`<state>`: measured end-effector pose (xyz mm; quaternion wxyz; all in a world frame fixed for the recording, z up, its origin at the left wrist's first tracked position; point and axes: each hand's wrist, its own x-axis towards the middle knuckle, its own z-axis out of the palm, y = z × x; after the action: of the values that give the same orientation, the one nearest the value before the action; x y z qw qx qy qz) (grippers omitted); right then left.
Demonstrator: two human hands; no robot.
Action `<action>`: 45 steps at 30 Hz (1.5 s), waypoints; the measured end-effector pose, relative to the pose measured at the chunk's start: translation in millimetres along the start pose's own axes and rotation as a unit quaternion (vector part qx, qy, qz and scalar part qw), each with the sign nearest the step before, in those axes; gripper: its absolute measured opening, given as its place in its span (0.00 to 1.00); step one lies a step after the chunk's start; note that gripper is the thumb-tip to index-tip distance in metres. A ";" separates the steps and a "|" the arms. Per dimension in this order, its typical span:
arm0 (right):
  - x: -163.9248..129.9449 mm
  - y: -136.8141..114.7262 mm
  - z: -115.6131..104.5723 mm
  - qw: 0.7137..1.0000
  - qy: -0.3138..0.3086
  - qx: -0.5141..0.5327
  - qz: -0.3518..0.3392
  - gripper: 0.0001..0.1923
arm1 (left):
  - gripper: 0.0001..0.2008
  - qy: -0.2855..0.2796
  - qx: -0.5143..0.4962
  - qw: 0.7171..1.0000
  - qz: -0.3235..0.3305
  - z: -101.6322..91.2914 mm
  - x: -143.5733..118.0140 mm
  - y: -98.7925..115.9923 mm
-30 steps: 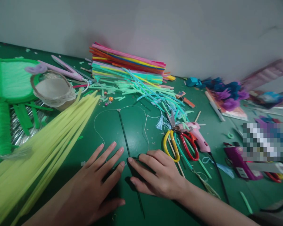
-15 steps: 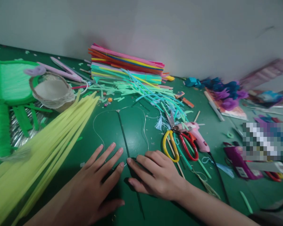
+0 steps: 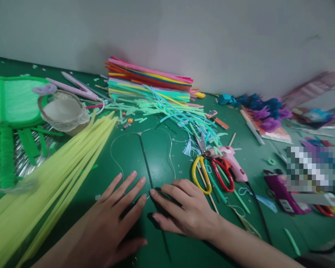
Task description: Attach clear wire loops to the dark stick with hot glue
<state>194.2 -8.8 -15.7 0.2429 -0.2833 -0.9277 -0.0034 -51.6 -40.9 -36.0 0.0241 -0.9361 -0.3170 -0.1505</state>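
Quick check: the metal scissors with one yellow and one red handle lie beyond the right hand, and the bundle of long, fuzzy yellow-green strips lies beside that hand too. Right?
One slip: the yellow-green bundle lies beside the left hand, as the head view shows. The scissors do lie beyond the right hand.

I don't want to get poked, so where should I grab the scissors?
Probably by the yellow handle, from the near side: the scissors lie handles nearest, with the blades pointing away. The red handle sits close beside the glue gun, so yellow looks freer.
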 end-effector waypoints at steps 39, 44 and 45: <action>3.9 -16.7 -22.7 0.956 -0.070 0.096 0.267 0.11 | 0.19 0.054 -0.064 0.991 -0.103 -12.2 6.6 -2.2; -5.4 -65.7 -9.3 0.946 -0.101 -0.084 0.296 0.16 | 0.11 0.138 -0.102 0.968 -0.183 -21.3 8.7 -3.7; -5.3 -72.4 -3.3 0.939 -0.104 -0.124 0.303 0.14 | 0.10 0.151 -0.109 0.964 -0.192 -21.8 8.7 -4.3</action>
<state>161.3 -72.8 -5.7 0.0979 -0.5778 -0.8102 -0.0151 -53.5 -35.4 -12.9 -0.0596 -0.8209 -0.4656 -0.3253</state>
